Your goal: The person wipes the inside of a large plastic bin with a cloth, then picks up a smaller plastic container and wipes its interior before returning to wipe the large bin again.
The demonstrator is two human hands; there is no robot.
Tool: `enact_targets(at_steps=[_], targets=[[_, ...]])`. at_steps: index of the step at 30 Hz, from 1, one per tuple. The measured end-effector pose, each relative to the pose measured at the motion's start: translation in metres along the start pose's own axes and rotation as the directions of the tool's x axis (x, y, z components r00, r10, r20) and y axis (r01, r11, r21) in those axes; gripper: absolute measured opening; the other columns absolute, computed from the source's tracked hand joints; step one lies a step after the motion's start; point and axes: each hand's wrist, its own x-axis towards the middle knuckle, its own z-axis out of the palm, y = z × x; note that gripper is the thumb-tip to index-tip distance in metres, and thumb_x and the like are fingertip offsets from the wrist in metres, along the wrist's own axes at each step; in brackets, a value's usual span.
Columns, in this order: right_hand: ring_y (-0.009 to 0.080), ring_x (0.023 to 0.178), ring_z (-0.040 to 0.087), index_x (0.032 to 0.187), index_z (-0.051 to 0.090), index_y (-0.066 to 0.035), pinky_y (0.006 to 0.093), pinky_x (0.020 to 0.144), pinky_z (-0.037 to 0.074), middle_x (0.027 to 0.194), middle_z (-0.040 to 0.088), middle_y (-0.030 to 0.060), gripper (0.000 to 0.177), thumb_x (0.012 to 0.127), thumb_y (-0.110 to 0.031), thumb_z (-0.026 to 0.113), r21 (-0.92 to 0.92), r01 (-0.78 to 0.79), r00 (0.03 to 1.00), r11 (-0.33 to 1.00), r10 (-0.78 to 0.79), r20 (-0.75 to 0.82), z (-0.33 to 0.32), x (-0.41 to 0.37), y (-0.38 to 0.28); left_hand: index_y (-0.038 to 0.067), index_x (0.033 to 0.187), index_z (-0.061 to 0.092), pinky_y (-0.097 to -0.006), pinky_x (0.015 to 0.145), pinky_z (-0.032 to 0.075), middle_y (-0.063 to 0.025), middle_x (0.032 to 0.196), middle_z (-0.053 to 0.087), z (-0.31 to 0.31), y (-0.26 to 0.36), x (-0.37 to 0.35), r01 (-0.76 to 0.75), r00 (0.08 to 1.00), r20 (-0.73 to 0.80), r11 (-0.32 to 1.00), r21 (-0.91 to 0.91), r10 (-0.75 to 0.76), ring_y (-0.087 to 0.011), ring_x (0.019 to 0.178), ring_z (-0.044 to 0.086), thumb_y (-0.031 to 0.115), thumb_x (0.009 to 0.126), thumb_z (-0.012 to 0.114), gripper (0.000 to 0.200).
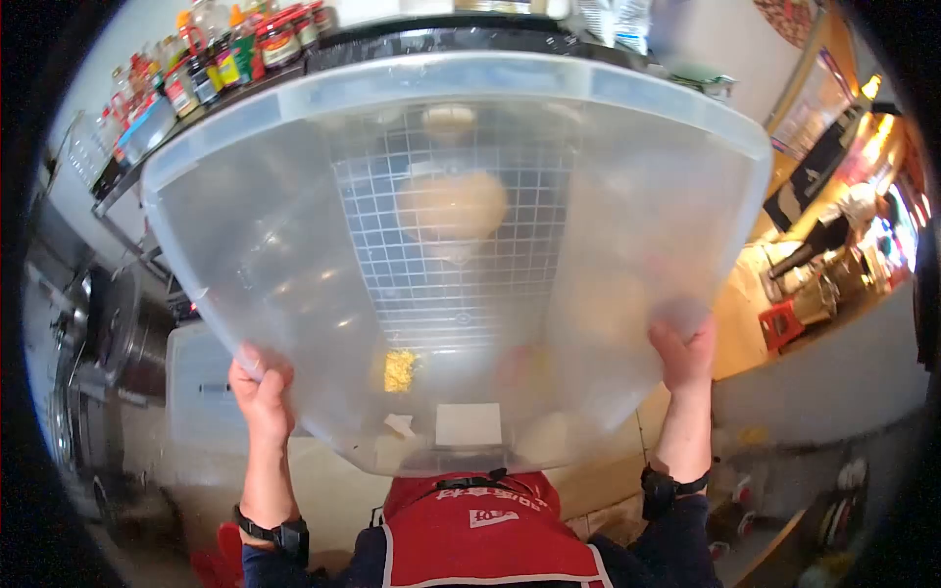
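Observation:
A large translucent plastic storage bin [294, 216] fills the middle of the view, tilted so that I look down into it. Ribs form a grid across its bottom. My left hand [262, 387] is closed round the left side of the rim, thumb on top. On the opposite side my right hand [683, 348] grips the bin, with part of the fingers blurred behind the cloudy plastic. A white label [469, 424] is on the near wall. A crumbly yellow patch [399, 370] shows near the grid's lower left corner. A pale round shape [453, 208] appears through the bottom.
Bottles and jars [235, 54] crowd a shelf at the back left. Below the bin's left side sits another translucent container [201, 387]. A person [851, 216] stands in the lit area at far right, near a red stool [780, 325]. Metal pots [137, 333] line the left.

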Motion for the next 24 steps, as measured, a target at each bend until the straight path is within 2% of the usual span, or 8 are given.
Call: enact_targets(at_steps=[2,6,8,9,15,17,18,24], targets=[[0.0071,0.062,0.047,0.068,0.046,-0.012,0.0248,0.056,0.040,0.066,0.046,-0.0052,0.029,0.073,-0.009,0.074,0.242,0.014,0.999,0.970,-0.024,0.040,-0.026,-0.020,-0.014,0.012,0.071,0.038,-0.0248,0.051,0.031,0.0040,0.063,0.037,0.015,0.015,0.009,-0.001,0.998,0.061,1.000,0.002,0.001,-0.0083,0.055,0.035,-0.009,0.067,0.048,0.023],[0.0070,0.061,0.040,0.067,0.037,-0.015,0.0244,0.052,0.030,0.067,0.042,-0.0046,0.040,0.074,-0.026,0.075,0.034,0.156,0.956,0.987,-0.142,-0.257,-0.034,-0.067,-0.065,0.012,0.069,0.036,-0.0247,0.051,0.031,0.0036,0.063,0.039,0.034,0.025,0.042,0.079,0.967,0.246,0.994,-0.072,-0.059,-0.0078,0.056,0.036,-0.009,0.067,0.049,0.025],[0.0070,0.062,0.040,0.069,0.038,-0.015,0.0244,0.053,0.031,0.068,0.042,-0.0045,0.039,0.074,-0.026,0.075,-0.012,0.147,0.929,0.989,-0.143,-0.341,-0.033,-0.101,-0.093,0.011,0.082,0.048,-0.0225,0.052,0.033,0.0020,0.069,0.046,0.033,0.012,0.064,0.135,0.903,0.422,0.986,-0.102,-0.080,-0.0094,0.059,0.043,-0.003,0.071,0.058,0.020],[0.0071,0.063,0.041,0.070,0.038,-0.015,0.0245,0.054,0.031,0.070,0.043,-0.0044,0.038,0.074,-0.026,0.074,-0.020,0.139,0.912,0.990,-0.136,-0.388,-0.033,-0.127,-0.108,0.009,0.079,0.051,-0.0222,0.058,0.037,0.0030,0.070,0.050,0.054,0.029,0.059,0.234,0.916,0.347,0.971,-0.058,-0.200,-0.0076,0.062,0.047,-0.007,0.068,0.054,0.020],[0.0075,0.063,0.040,0.071,0.039,-0.014,0.0254,0.055,0.032,0.069,0.042,-0.0048,0.039,0.075,-0.028,0.075,-0.306,-0.023,0.726,0.952,-0.195,-0.659,0.030,-0.259,-0.167,0.004,0.090,0.058,-0.0235,0.066,0.044,0.0026,0.079,0.058,0.074,0.008,0.084,0.450,0.651,0.717,0.887,-0.102,-0.248,-0.0078,0.073,0.055,-0.005,0.069,0.055,0.023],[0.0075,0.061,0.040,0.069,0.041,-0.014,0.0258,0.054,0.032,0.067,0.042,-0.0054,0.041,0.074,-0.032,0.078,-0.265,-0.133,0.672,0.955,-0.110,-0.732,0.058,-0.308,-0.182,0.003,0.091,0.060,-0.0246,0.068,0.046,0.0031,0.078,0.059,0.083,0.001,0.077,0.467,0.489,0.854,0.880,-0.084,-0.178,-0.0080,0.072,0.056,-0.005,0.070,0.054,0.023],[0.0078,0.061,0.040,0.069,0.043,-0.013,0.0260,0.054,0.032,0.066,0.043,-0.0053,0.041,0.074,-0.034,0.078,-0.275,-0.165,0.630,0.947,-0.114,-0.768,0.079,-0.316,-0.188,0.005,0.083,0.058,-0.0243,0.063,0.044,0.0046,0.073,0.056,0.087,-0.006,0.079,0.405,0.431,0.872,0.913,0.042,-0.232,-0.0069,0.067,0.053,-0.005,0.070,0.055,0.017],[0.0083,0.062,0.046,0.073,0.053,-0.008,0.0250,0.055,0.035,0.069,0.052,-0.0030,0.037,0.074,-0.033,0.080,-0.296,-0.250,0.417,0.922,-0.173,-0.892,0.172,-0.395,-0.207,0.010,0.071,0.049,-0.0231,0.054,0.036,0.0069,0.067,0.049,0.123,-0.063,0.043,0.528,0.129,0.982,0.848,0.047,-0.135,-0.0038,0.060,0.045,-0.005,0.067,0.059,0.019]])
